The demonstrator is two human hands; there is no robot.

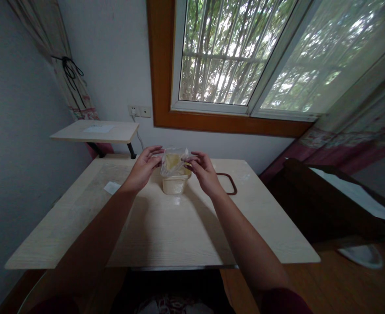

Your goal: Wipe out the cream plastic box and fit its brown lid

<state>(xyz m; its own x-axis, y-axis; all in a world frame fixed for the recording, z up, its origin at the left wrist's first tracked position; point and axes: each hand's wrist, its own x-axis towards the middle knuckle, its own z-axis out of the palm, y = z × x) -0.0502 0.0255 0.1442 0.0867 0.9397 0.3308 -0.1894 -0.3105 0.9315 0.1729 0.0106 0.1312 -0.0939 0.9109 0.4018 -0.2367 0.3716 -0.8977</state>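
Surface (186, 235): pale, wood-grained, standing beneath a window (225, 52) that lies beyond the hands.
Left hand (143, 168): at the bag's left edge, thumb and fingers parted; whether it grips the film, I cannot tell.
Right hand (204, 170): fingertips pinching a gathered bit of the bag's right edge.
Handling the bag: light, even tension from both sides seems best, as film this thin could cling or tear; a pinch near the edge should help spread it. Pulling hard on one side, or pressing down, could tip the tub.
Bag (173, 162): between the hands, at the tub's top; clear, creased and shiny, with yellow showing through, its source unclear.
Tub (174, 185): upright just below the hands, cream, ribbed-walled, narrower towards its base.
Brown frame (234, 186): flat, rounded at the corners, just right of the right hand.
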